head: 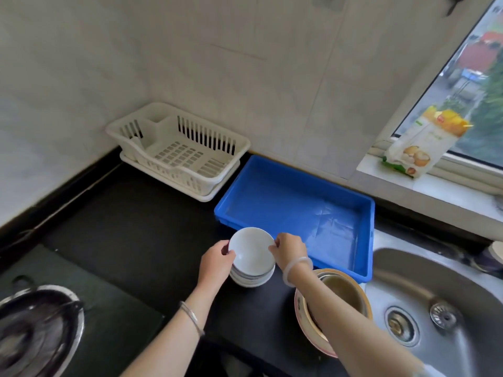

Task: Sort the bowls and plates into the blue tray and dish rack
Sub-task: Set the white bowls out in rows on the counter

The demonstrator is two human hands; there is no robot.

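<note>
The top white bowl [251, 250] is pinched at opposite rims by the left hand [215, 261] and right hand [290, 248], fingers closed, and is best lifted level, clear of the stack [250, 278].

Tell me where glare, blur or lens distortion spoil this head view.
Head view: window light glares off the blue plastic tray floor and the steel sink; wide-angle bending curves the wall tiles and window frame; the metal pot at lower left is smeared; the white bowl stack stays sharp.

Steel sink [424, 268], windowsill packet [424, 142], stove burner [38, 322].
</note>
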